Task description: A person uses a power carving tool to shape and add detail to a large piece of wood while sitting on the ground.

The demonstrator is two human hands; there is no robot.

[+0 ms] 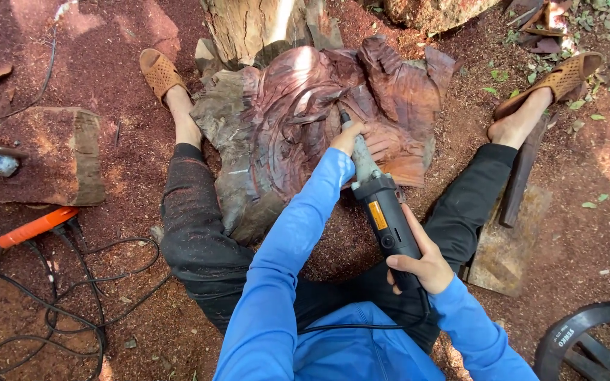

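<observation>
A large reddish-brown carved wood slab point(298, 120) lies on the ground between my spread legs. A black and grey electric die grinder point(379, 201) rests on it, its tip against the carving near the slab's middle. My left hand point(347, 137) grips the grinder's grey neck close to the tip. The black rear body is clasped by my right hand point(421, 264), near where the cord leaves. Both arms wear blue sleeves.
A sawdust-covered log block point(51, 155) lies at the left, with an orange-handled tool point(33, 227) and tangled black cables point(72, 296) below it. A tree stump point(255, 28) stands behind the slab. A flat wood piece point(506, 240) and black wheel point(587, 342) sit at the right.
</observation>
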